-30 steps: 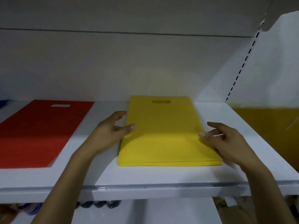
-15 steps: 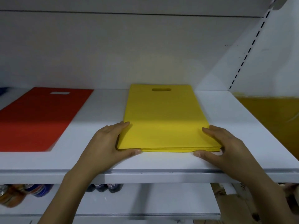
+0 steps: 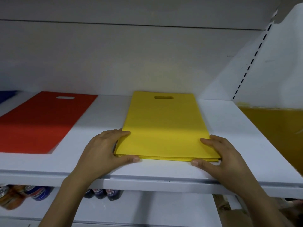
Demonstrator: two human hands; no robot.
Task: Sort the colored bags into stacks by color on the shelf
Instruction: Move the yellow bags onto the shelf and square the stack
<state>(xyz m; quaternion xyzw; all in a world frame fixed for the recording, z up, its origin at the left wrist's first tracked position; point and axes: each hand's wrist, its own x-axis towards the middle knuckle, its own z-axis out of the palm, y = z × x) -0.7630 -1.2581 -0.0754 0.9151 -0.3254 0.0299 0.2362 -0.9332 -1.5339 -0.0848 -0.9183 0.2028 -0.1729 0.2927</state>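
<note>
A stack of flat yellow bags (image 3: 165, 125) with a cut-out handle lies in the middle of the white shelf (image 3: 147, 171). My left hand (image 3: 105, 149) cups the stack's near left corner, fingers along the side and thumb against the front edge. At the near right corner my right hand (image 3: 219, 156) does the same. Both hands press against the stack's edges without lifting it. A red bag stack (image 3: 41, 122) lies flat to the left. At the far left edge a strip of a blue bag (image 3: 7, 94) shows.
The shelf's white side panel (image 3: 278, 71) with a slotted upright rises on the right, reflecting yellow. Below the shelf, drink cans (image 3: 18, 195) and dark bottles (image 3: 101, 194) stand on a lower shelf. A cardboard box (image 3: 229, 208) sits low right.
Both hands slid from the stack's sides down to its near corners, thumbs now against the front edge. The stack sits squarer. The camera view shifted slightly.
</note>
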